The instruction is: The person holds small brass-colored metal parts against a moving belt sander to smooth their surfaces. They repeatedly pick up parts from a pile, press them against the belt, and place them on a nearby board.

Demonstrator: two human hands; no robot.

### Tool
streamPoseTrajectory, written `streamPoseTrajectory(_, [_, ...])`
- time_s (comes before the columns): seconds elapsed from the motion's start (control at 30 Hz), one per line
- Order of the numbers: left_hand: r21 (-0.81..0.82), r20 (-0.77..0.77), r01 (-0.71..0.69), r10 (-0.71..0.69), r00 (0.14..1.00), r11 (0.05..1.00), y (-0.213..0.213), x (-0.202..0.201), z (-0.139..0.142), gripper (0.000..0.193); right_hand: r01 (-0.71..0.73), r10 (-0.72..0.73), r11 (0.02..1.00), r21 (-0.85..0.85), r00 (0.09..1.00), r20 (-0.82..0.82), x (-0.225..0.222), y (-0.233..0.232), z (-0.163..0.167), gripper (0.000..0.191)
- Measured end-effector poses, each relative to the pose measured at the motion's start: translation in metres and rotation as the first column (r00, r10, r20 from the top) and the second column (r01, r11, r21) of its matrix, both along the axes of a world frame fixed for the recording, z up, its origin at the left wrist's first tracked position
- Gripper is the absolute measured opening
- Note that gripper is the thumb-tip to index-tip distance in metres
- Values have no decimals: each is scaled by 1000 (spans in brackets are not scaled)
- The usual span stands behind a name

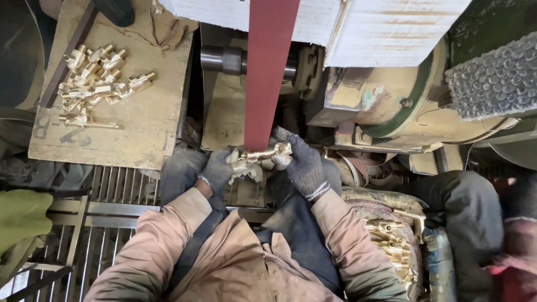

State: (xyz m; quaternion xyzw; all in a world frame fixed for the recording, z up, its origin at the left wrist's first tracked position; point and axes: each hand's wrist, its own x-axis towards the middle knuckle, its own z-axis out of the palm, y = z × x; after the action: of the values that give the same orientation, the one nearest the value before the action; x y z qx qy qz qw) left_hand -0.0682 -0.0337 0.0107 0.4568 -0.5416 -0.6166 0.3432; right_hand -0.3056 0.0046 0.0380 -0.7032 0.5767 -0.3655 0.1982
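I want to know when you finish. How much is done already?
A pile of shiny fittings lies on the board; they look done. The left hand and right hand hold one fitting at the red belt. More fittings wait in a sack beside the right arm.

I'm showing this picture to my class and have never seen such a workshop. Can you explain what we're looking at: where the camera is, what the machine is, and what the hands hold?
The camera sits on the worker's head and looks down. Both hands wear dark knit gloves. The left hand and right hand together hold a brass fitting against a dark red sanding belt that runs over a roller on a worn machine. On the wooden board to the left lies a pile of brass fittings. More brass fittings lie by the worker's right side.
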Motion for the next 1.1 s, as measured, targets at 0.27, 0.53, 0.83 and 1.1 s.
streamPoseTrajectory(0.27, [237,-144,35,-1,990,971,3,-2,6,30,-24,23,1000,8,997,67,7,-18,10,59])
streamPoseTrajectory(0.53, [203,-129,109,-84,988,973,4,-3,4,29,-110,-29,956,274,889,457,17,-35,25,49])
streamPoseTrajectory(0.83, [372,-166,166,-110,980,914,0,-4,0,21,-120,-214,875,469,774,596,26,-62,12,37])
streamPoseTrajectory(1.1, [467,-277,182,-52,959,865,-7,-3,-6,22,-122,-377,777,618,696,611,33,-84,15,31])
